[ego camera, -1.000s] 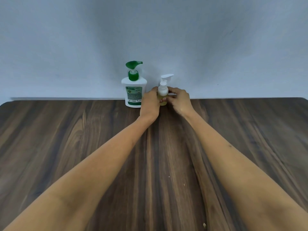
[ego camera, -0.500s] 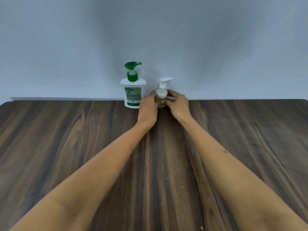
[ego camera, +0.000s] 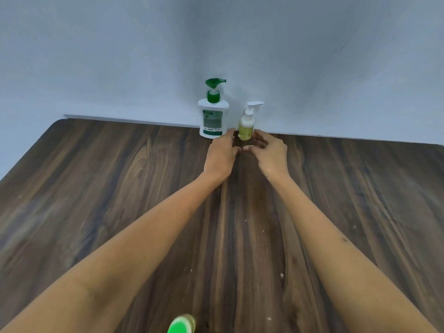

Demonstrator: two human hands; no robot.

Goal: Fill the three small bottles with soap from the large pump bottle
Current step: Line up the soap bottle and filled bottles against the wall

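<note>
Yellow-green soap shows in the small bottle [ego camera: 246,127], which stands upright at the far edge of the tabletop [ego camera: 96,188], just beside the large pump bottle [ego camera: 213,116] and to its right. Its white pump top is on.

I have my left hand [ego camera: 221,156] and right hand [ego camera: 270,155] low in front of the small bottle, one each side. Fingers on both are loose and spread, holding nothing. Fingertips sit v. close to the bottle's base; I can't tell if they touch it.

This bottle looks done to me, so the step is to leave it standing and go for the next one. To do that well I'd draw both hands straight back toward me, low & slow, so no finger clips the base. It is thin and tall, so prob. tips easy, and it could knock the big bottle next to it.

Lots of bare wood left, right and near me. Wall is right behind the bottles, so no room back there. At the near edge a blurry green-topped thing [ego camera: 181,324] pokes in, maybe another small bottle.
</note>
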